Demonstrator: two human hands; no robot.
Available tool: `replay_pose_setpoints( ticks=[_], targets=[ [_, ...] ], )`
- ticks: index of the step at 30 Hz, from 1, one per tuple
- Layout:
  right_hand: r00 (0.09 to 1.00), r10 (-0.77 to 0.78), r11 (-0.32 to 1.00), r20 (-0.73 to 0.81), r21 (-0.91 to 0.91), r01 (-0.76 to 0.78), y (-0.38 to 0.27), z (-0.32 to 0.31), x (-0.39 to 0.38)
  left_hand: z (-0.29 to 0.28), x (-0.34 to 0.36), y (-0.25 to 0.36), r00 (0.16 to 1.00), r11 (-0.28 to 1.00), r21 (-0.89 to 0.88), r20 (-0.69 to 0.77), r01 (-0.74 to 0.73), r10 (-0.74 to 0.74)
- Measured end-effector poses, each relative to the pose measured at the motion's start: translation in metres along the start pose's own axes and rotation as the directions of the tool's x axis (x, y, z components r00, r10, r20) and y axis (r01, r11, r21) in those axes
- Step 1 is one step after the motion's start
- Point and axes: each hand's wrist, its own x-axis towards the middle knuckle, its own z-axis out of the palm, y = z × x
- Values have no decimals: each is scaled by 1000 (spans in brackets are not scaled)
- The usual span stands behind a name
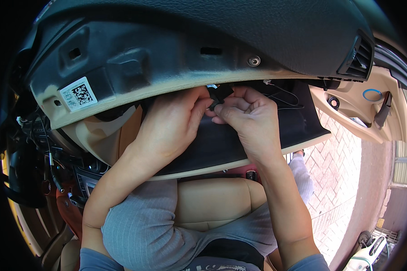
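Note:
Both my hands are raised under the lower edge of the dashboard (pixel 181 83), close together. Between them is a small black plastic piece (pixel 220 94), angular like a connector; its exact kind does not show. My left hand (pixel 178 115) pinches it from the left side, thumb and fingers closed. From the right, my right hand (pixel 253 113) grips it between thumb and curled fingers. Behind and below the hands hangs the opened glove box (pixel 294 122), dark inside with a beige rim. A thin dark cable (pixel 296 100) loops to the right of my right hand.
At left, loose wires (pixel 52 165) hang beside the exposed centre console. An air vent (pixel 359 56) sits at the dashboard's right end. The beige car door (pixel 357 106) stands open at right, with brick paving (pixel 334 176) outside. A beige seat (pixel 217 198) lies beneath my legs.

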Motion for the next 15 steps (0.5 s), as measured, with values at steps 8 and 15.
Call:
replay_pose_setpoints(
  ticks=[8, 15],
  targets=[
    [1000, -1, 999, 31, -38, 2, 1, -1, 1, 3, -1, -4, 1000, 1000, -4, -17, -3, 3],
    [1000, 4, 1000, 0, 1, -4, 2, 0, 1, 4, -1, -6, 997, 995, -73, -9, 70, -71]
  ],
)
